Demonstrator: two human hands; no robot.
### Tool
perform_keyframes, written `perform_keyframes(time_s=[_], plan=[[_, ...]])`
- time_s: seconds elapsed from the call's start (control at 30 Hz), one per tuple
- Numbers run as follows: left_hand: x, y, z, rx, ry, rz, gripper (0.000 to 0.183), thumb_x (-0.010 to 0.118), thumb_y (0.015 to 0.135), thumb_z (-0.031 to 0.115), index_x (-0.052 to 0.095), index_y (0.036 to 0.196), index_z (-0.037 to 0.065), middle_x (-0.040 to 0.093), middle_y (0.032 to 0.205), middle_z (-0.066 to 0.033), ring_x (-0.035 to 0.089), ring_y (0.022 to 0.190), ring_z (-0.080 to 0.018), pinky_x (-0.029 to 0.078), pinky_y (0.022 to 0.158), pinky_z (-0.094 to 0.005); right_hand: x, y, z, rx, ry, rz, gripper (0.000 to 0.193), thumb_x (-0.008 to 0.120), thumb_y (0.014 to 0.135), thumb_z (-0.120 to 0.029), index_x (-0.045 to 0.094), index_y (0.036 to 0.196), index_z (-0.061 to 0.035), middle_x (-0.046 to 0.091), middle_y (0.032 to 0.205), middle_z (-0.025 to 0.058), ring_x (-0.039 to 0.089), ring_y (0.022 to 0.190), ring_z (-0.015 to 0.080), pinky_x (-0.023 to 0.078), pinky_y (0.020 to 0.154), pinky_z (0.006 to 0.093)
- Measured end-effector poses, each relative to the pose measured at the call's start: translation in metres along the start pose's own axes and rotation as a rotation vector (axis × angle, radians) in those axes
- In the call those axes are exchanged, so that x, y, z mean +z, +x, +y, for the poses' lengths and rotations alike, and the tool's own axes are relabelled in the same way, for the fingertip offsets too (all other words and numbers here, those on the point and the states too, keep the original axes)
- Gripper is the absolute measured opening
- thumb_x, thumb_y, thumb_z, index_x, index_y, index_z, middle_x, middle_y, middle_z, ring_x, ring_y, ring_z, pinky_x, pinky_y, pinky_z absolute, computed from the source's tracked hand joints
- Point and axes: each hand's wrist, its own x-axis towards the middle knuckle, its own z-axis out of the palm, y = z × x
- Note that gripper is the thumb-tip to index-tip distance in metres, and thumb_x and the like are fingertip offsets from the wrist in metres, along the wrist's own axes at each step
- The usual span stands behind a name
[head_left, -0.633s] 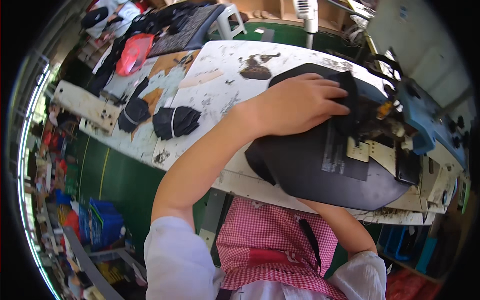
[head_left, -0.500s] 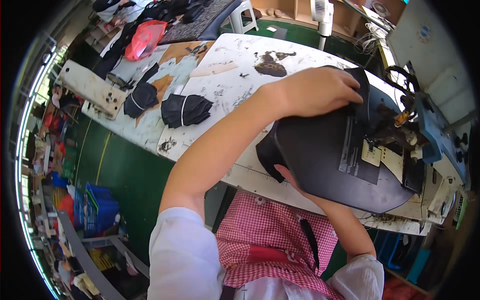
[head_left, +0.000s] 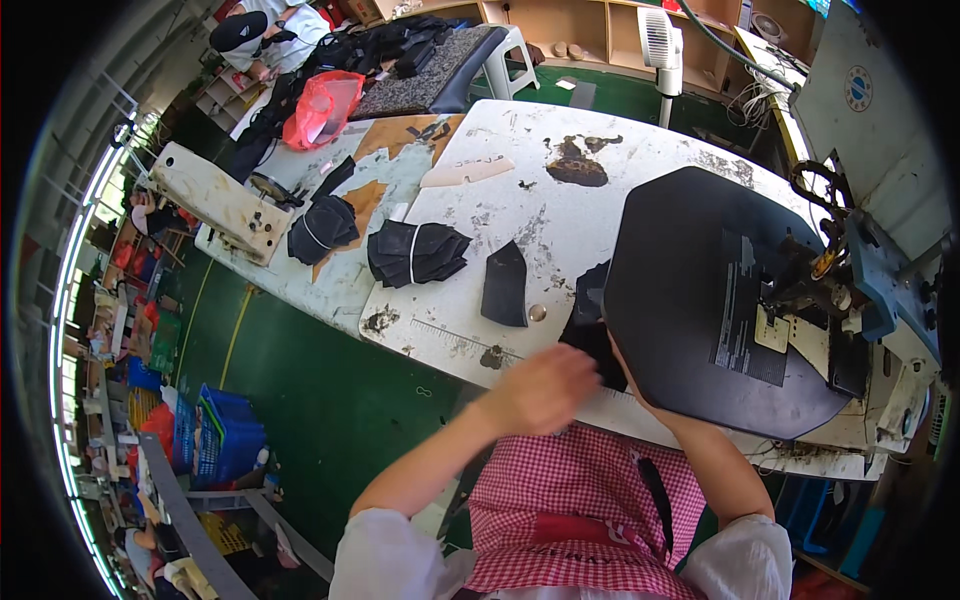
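The left hand (head_left: 548,388), blurred, is at the table's near edge beside a dark, soft-looking black piece (head_left: 596,352); I cannot tell whether its fingers hold it. The right hand (head_left: 634,384) reaches under the left edge of a large, many-sided, smooth black panel (head_left: 680,260), mostly hidden, so its closure cannot be told. The panel lies at the table's right, reaching under the blue-and-cream sewing machine (head_left: 868,275); grey, print-like streaks on its patch are unreadable. Left of it are a small black cut piece (head_left: 505,285) and a banded black bundle (head_left: 417,253). A ruler scale (head_left: 455,338) marks the white table (head_left: 520,215). The red-checked apron (head_left: 580,480) bears lettering too small to read; a round blue emblem (head_left: 858,89) shows far right.
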Motion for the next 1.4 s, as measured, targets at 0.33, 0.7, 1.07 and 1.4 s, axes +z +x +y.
perform_keyframes(time_s=[0.33,0.7,1.07,1.4], plan=[[0.016,-0.006,0.004,-0.206,-0.024,-0.306,0.043,0.068,0.081,0.019,0.066,0.123,0.011,0.062,0.129,-0.0141,0.054,0.122,-0.0372,0.038,0.108,-0.0503,-0.104,-0.057,-0.105,-0.998,-0.302,-0.028,0.025,0.068,0.078,-0.008,0.072,0.102,-0.0125,0.073,0.108,0.0066,0.065,0.070,0.0138,0.052,0.061,0.0221],[-0.007,0.055,-0.038,-0.639,-0.199,-0.028,0.031,0.064,0.084,0.008,0.064,0.113,-0.002,0.066,0.110,-0.0203,0.064,0.096,-0.0293,0.050,0.084,-0.0356,-0.132,-0.051,-0.071,-0.715,-0.561,0.274,0.030,0.069,0.075,-0.014,0.072,0.105,-0.0086,0.072,0.097,0.0071,0.064,0.067,0.0156,0.049,0.057,0.0251],[-0.043,0.175,0.051,0.049,0.000,-0.273,0.058,0.062,0.064,-0.006,0.062,0.122,-0.005,0.062,0.126,-0.0190,0.059,0.113,-0.0376,0.051,0.094,-0.0440,-0.134,-0.044,-0.086,-0.524,-0.406,0.284,0.041,0.074,0.065,-0.004,0.071,0.106,-0.0053,0.071,0.099,0.0094,0.065,0.066,0.0188,0.050,0.056,0.0283],[-0.044,0.194,0.019,0.118,-0.203,-0.363,0.052,0.056,0.071,-0.009,0.064,0.122,-0.001,0.061,0.130,-0.0153,0.058,0.115,-0.0366,0.050,0.098,-0.0434,-0.131,-0.033,-0.085,-0.297,-0.546,0.246,0.040,0.069,0.071,0.001,0.069,0.110,-0.0022,0.067,0.111,0.0116,0.064,0.090,0.0278,0.055,0.078,0.0368]])
